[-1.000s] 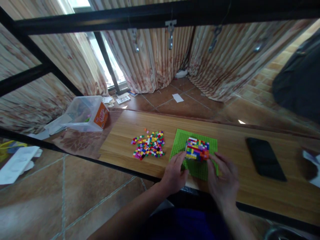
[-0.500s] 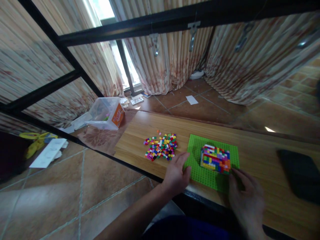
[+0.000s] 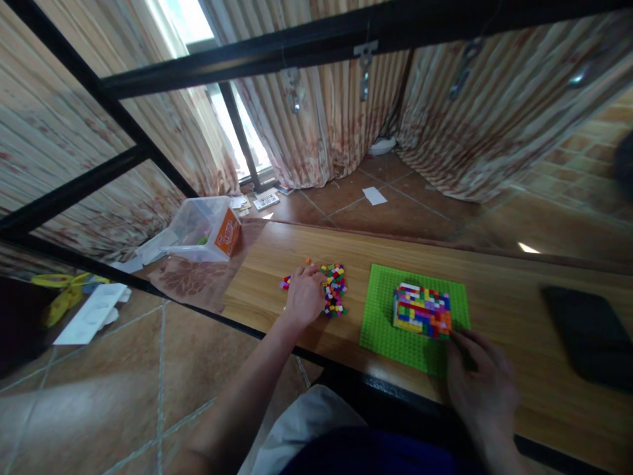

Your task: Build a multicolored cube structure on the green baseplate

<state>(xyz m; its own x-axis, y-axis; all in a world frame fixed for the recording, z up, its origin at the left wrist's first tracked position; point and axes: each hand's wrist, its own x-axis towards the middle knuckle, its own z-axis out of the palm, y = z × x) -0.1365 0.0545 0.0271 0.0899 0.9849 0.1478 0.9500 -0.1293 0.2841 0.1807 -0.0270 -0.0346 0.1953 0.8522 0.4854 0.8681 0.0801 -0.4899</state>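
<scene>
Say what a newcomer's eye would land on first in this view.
Probably the bright green baseplate on the wooden table, bearing a block of many-coloured bricks, with the right hand at the block's near right corner. Next, left of the plate, the left hand partly covers a scatter of small loose bricks. Past the table's left end sits a clear plastic box with an orange label.

Loose bricks [image 3: 336, 289] lie on the surface [image 3: 267, 274], left of a baseplate [image 3: 380, 326], the left hand [image 3: 305, 295] over them. On the baseplate sits a brick block [image 3: 422, 311], the right hand [image 3: 484, 373] at its near right corner. Farther right lies a tablet [image 3: 588, 336]. Past the surface's left end is a box [image 3: 210, 245]; curtains [image 3: 301, 145] hang behind.
</scene>
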